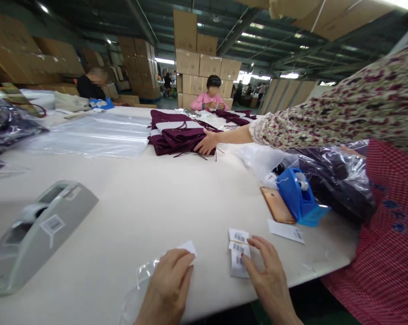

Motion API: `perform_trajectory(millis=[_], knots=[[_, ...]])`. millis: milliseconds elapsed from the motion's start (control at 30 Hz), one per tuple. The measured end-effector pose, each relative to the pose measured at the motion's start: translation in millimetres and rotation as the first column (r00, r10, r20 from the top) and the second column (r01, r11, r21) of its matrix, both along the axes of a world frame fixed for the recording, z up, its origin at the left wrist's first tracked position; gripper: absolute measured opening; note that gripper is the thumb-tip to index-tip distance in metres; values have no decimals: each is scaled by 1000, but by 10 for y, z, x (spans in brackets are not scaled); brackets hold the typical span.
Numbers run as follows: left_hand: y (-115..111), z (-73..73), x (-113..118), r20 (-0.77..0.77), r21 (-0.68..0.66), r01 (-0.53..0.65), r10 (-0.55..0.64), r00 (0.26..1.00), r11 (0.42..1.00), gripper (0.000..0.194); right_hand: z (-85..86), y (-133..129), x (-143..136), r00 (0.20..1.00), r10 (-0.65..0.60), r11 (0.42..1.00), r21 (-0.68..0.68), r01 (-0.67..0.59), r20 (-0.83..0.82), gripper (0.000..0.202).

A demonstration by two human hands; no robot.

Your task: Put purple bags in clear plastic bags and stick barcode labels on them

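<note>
Near the front edge of the white table, my left hand (170, 280) is closed on a small white paper (189, 247), whose corner shows past the fingertips. Clear plastic (146, 273) lies under and beside that hand. To its right, my right hand (267, 276) has its thumb and fingers apart, the tips at the right edge of a stack of white barcode labels (239, 267). A thin band crosses the labels. Whether the fingertips press on the stack is hard to tell.
A grey tape dispenser (65, 225) stands left; a blue dispenser (294, 192), phone (277, 205) and loose label (285, 231) lie right. Another person's hand (207, 141) rests on folded maroon garments (172, 133). Clear bags (99, 135) lie behind. Someone in pink (209, 100) sits across.
</note>
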State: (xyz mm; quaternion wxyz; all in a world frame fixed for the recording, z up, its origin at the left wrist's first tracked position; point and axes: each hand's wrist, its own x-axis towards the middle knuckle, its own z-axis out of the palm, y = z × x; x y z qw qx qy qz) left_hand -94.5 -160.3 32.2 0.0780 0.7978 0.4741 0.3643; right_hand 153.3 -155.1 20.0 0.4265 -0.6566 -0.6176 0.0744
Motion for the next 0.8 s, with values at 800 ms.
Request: perform_trajectory(millis=[800], knots=[[624, 144, 1139, 183, -907, -31, 460, 869, 419, 24, -174, 17, 30, 939, 22, 928, -343, -147, -343, 39]])
